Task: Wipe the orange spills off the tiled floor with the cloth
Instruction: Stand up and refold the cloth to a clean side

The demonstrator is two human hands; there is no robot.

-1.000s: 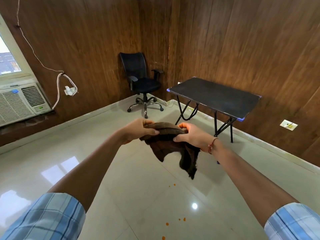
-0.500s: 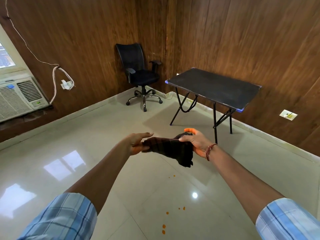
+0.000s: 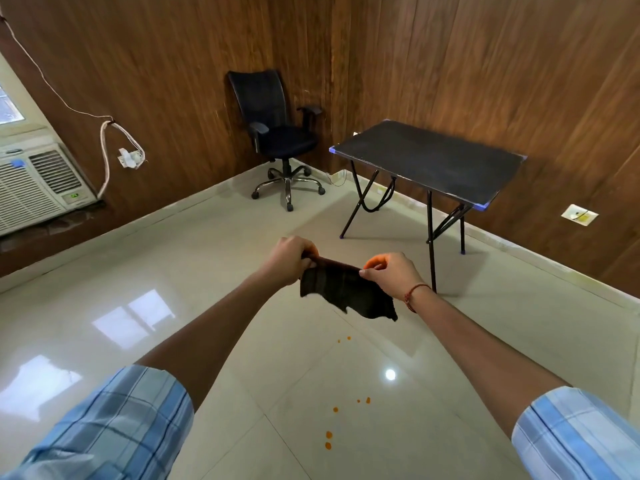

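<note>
A dark brown cloth [image 3: 346,292] hangs in the air between my two hands, spread out flat. My left hand [image 3: 289,259] grips its left top corner and my right hand [image 3: 391,275] pinches its right top edge. Below and in front of me, several small orange spills [image 3: 328,439] dot the glossy beige tiled floor [image 3: 242,271]; more orange drops [image 3: 363,400] lie to the right and two tiny orange specks [image 3: 344,339] sit just under the cloth. The cloth is well above the floor.
A black folding table [image 3: 426,161] stands at the right by the wooden wall. A black office chair [image 3: 277,140] sits in the corner. An air conditioner [image 3: 34,183] with a hanging cable is at the left wall.
The cloth has been opened out from a bunched lump into a flat sheet between my hands, which have moved lower and a little apart. The view has tilted down toward the floor.
</note>
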